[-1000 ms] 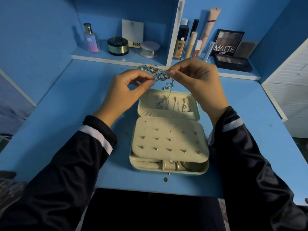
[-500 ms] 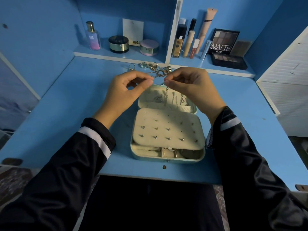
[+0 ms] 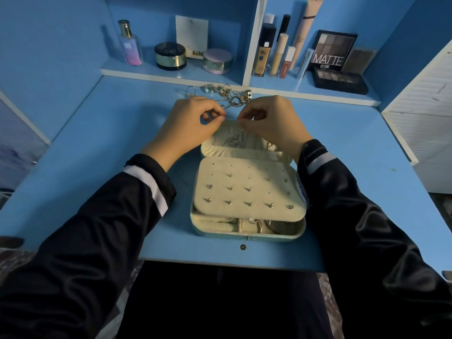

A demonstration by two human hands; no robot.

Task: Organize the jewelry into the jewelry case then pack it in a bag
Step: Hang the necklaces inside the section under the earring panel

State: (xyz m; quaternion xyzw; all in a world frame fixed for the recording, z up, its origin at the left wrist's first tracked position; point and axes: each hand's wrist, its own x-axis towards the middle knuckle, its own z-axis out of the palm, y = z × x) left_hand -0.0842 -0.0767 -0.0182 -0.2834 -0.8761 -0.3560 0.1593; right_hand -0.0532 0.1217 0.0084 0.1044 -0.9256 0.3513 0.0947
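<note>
Just above centre of frame, left hand (image 3: 188,128) and right hand (image 3: 271,123) close together but apart, each with thumb and forefinger pinched on a fine chain (image 3: 226,107), other fingers curled in. Chain hard to follow, too thin to trace between the fingertips; running from the left fingertips up toward a small heap of rings and chains (image 3: 227,94) just beyond both hands. Directly below the hands, open jewelry case (image 3: 247,236), its lid (image 3: 215,149) lying back, partly under the right wrist. Underneath all of it, a blue desk (image 3: 97,143) with blue side walls; along the top of frame, a white-edged shelf (image 3: 171,74) carrying a perfume bottle (image 3: 129,44) at upper left, round jars, tubes and a palette (image 3: 332,51) marked MATTE at upper right. Dark sleeves with white cuff bands reaching in from both lower corners. Case pale green outside, cream inside; cream earring panel (image 3: 249,192) folded over the base, dotted with holes and about ten small studs; along the near edge, compartments with ring rolls and hoops.
</note>
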